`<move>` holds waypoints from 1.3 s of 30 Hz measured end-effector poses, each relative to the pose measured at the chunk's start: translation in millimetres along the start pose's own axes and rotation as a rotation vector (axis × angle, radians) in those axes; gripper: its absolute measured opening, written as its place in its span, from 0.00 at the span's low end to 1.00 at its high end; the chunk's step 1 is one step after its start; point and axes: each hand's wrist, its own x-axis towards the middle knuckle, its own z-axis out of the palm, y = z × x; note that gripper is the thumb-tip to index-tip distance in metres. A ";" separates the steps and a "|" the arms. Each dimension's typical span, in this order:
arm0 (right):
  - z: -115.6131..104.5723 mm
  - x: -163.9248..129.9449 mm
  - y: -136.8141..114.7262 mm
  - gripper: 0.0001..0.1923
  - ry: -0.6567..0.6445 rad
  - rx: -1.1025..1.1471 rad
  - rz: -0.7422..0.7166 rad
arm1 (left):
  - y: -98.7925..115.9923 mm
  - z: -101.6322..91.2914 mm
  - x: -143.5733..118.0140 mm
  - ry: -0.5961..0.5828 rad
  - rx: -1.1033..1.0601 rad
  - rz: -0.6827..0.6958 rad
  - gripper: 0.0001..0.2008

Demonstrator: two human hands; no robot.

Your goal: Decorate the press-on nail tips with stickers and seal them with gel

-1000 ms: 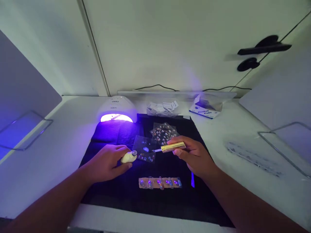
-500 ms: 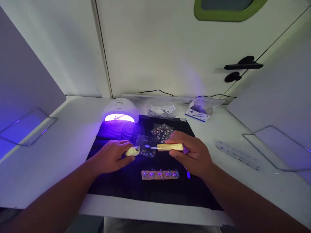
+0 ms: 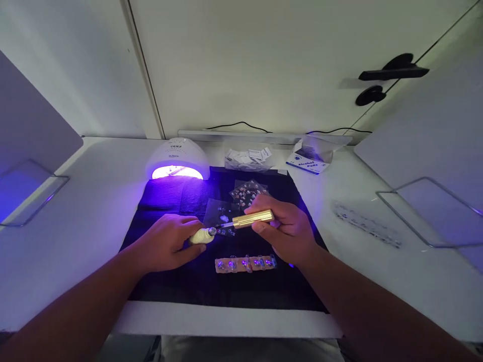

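My left hand [image 3: 175, 241] is closed round a small cream bottle [image 3: 202, 237], tilted so its open neck points right. In my right hand [image 3: 289, 229] is a gold-handled brush cap [image 3: 252, 218], pinched between thumb and fingers. Its thin brush tip reaches left, close to the bottle's mouth; whether they touch I cannot tell. Behind them lies a clear sticker sheet [image 3: 219, 212] with a pale blob on it, partly hidden by the brush. Nearer me, a peach strip [image 3: 239, 264] carries several shiny decorated nail tips in a row.
A lit nail lamp [image 3: 177, 160] glows purple at the back left of the black cloth [image 3: 226, 294]. Behind stand a clear bag of white packets [image 3: 249, 157] and an alcohol pads box [image 3: 309, 158]. More decorated sheets [image 3: 249, 191] lie mid-cloth; a clear strip [image 3: 366, 223] lies right.
The brush has moved left and down from over the pale blob on the sheet to near the bottle's mouth. My left hand keeps its hold on the bottle. The camera view has shifted slightly.
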 end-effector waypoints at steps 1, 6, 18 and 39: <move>-0.1 -0.2 -0.3 0.07 -0.007 0.001 0.001 | 0.0 0.5 0.0 -0.003 0.004 0.001 0.11; 2.5 0.2 -0.5 0.07 -0.074 -0.002 0.007 | -0.4 1.6 0.0 -0.017 0.025 0.002 0.12; 18.5 10.3 -11.6 0.06 -0.311 -0.089 0.092 | 1.4 7.8 3.6 -0.034 0.037 -0.009 0.11; 22.0 10.9 -14.5 0.11 -0.270 -0.028 0.184 | 2.6 16.1 4.4 0.108 -0.209 -0.053 0.09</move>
